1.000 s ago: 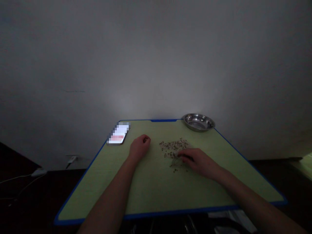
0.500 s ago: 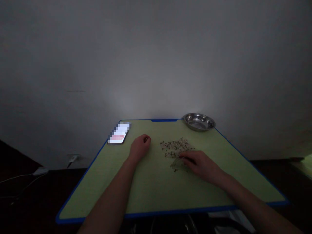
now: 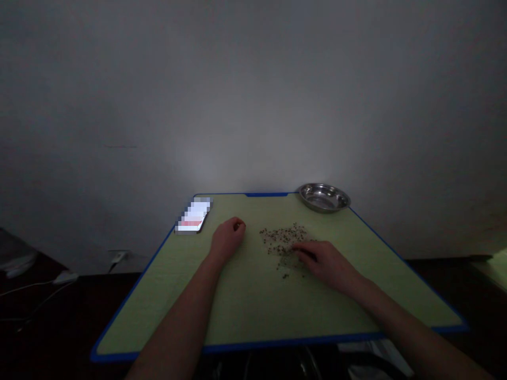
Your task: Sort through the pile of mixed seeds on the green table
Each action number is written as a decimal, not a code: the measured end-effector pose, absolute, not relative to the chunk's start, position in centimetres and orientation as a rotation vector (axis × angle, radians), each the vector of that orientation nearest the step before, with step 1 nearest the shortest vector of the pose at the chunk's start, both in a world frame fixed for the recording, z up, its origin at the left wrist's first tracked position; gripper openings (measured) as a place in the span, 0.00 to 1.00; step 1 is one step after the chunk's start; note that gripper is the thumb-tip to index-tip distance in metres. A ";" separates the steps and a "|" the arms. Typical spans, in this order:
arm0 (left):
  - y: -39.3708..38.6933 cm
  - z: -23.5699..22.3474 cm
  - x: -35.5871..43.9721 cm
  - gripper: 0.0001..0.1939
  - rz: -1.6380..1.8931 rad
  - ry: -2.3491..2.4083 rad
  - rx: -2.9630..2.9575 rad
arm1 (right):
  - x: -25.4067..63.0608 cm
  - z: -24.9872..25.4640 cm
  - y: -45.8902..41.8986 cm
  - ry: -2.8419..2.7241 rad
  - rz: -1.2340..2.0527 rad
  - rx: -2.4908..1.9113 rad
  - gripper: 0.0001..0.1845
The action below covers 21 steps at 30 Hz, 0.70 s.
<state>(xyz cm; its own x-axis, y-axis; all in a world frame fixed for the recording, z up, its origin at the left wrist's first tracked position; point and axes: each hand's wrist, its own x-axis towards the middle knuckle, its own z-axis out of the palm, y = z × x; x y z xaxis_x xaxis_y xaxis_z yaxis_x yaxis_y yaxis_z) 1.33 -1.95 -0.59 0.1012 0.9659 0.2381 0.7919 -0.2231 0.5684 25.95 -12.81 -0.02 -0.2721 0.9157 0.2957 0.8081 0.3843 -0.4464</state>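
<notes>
Many specks point(image 3: 284, 235) at one right hand point(image 3: 325, 261); one left hand point(image 3: 228, 238); one bowl point(image 3: 324, 199).

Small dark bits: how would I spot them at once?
Find the pale green, blue-edged table. Near its middle, by the bare right hand, lie the small dark bits. Unlike the round, shiny metal bowl beyond, they are many, tiny and loosely scattered.

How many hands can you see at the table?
2. The left hand is curled, between the phone and the scattered small dark bits; the right hand has its fingertips at those bits. No other hands show.
</notes>
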 end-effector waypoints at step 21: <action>-1.9 -0.6 1.4 0.12 0.846 1.732 2.077 | 25.8 0.3 -13.3 -2.155 0.352 -1.420 0.15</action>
